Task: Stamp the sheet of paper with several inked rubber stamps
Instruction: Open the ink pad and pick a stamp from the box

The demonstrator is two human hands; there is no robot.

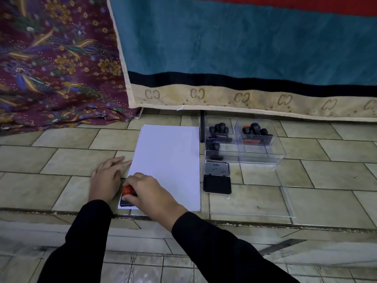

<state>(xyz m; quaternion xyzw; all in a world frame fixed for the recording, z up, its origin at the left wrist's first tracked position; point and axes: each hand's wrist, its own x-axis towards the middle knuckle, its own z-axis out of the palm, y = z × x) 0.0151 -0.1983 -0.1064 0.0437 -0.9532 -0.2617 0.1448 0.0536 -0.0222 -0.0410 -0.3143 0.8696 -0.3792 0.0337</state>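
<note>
Black sleeves [81,242] enter from below. Tiled floor [326,180] carries everything. Sheet of paper [171,156] lies under and ahead of the right hand [149,190], unmarked where visible. Clear box [263,158] of spare stamps [219,128] sits well right of that hand; open ink pad [217,183] is nearer. Right hand grips the red-handled stamp [127,190], its base on the sheet's near left corner. Left hand [106,178] lies flat, fingers straight, at the sheet's edge. Risk: the sheet looks barely pinned, so rocking or lifting the stamp could shift it and smear the print.
</note>
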